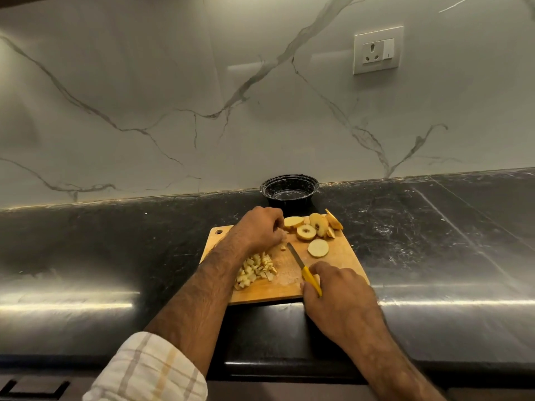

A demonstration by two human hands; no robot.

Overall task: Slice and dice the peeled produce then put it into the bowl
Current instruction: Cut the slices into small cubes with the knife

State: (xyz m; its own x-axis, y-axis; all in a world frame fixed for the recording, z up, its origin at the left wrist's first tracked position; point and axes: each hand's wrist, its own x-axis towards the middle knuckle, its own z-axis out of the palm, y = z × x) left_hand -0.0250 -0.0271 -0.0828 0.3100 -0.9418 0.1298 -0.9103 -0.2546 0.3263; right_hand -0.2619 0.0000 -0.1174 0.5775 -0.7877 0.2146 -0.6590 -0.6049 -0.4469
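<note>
No legible text, label, brand, number or sign appeared on any surface, the wall socket (378,50) and board (341,256) included.

Two bare forearms, both with dark hair along upper side. Left sleeve (147,369) rolled back below elbow: pale cream fabric, loose check of tan and yellow stripes, cuff folded in soft creases. Right forearm uncovered to frame edge. Left hand (260,227) and right hand (337,290) without rings, watch, gloves.
</note>
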